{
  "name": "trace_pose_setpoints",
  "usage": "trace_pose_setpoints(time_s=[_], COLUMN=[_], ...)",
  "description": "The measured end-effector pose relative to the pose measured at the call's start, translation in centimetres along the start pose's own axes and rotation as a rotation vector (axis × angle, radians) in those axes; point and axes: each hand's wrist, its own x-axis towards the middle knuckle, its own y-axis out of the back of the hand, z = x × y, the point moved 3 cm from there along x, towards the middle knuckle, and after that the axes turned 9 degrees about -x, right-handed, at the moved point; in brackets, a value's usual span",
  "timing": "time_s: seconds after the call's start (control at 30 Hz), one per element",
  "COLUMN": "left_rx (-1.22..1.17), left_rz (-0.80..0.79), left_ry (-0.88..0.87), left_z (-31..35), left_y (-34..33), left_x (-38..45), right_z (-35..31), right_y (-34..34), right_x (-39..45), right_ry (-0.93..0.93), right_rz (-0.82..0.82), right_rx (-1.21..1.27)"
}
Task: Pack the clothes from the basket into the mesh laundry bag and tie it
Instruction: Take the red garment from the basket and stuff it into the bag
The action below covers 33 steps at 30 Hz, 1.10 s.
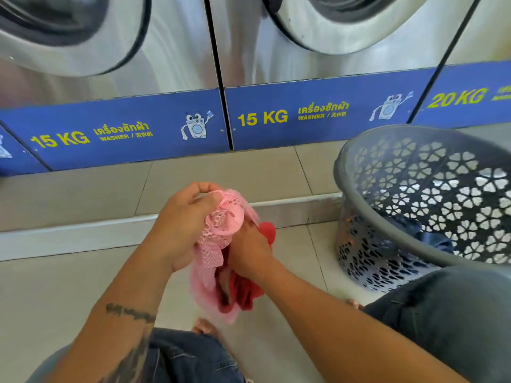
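Observation:
A pink mesh laundry bag (213,252) hangs between my hands over the tiled floor. My left hand (182,217) grips the bunched rim of the bag at its top. My right hand (250,250) is pushed into the bag's mouth with a red garment (246,288); its fingers are hidden inside. The red cloth fills the bag's lower part and sticks out at the right edge. To the right stands a grey perforated plastic basket (414,205), tilted toward me, with dark blue clothes (425,233) at its bottom.
Stainless washers with blue "15 KG" panels (132,131) stand close ahead on a raised tiled step with a metal edge (83,225). My knees in dark jeans (442,313) flank the bag, and a bare foot (203,326) shows below it.

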Motion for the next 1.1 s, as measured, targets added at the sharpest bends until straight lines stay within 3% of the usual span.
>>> trace_pose_setpoints(time_s=[0.1,0.37,0.57,0.7,0.93,1.1], left_rx=[-0.14,-0.204,0.037,0.197,0.139,0.163], left_rz=[0.09,0.22,0.258,0.284,0.254,0.236], left_ry=[0.025,0.186,0.257,0.257,0.279,0.264], left_z=[0.6,-3.0,-7.2,-8.7,-9.2,-9.3], left_y=[1.3,2.7,2.8,3.2,2.9,2.4], left_x=[-0.9,-1.5,-1.4,-0.9,-0.4,0.0], right_z=[0.6,2.0,5.8,6.6,7.9,8.0], right_y=[1.2,3.1,2.0,1.4,-2.6,-5.3], right_x=[-0.9,-6.0,-9.6,-11.1,-12.3,-11.8], right_ry=[0.03,0.127,0.084,0.054,-0.273,-0.12], right_rz=[-0.171,-0.567,-0.451,-0.462,-0.473,-0.434], right_rx=[-0.256,-0.411,-0.295,-0.202,0.132,-0.028])
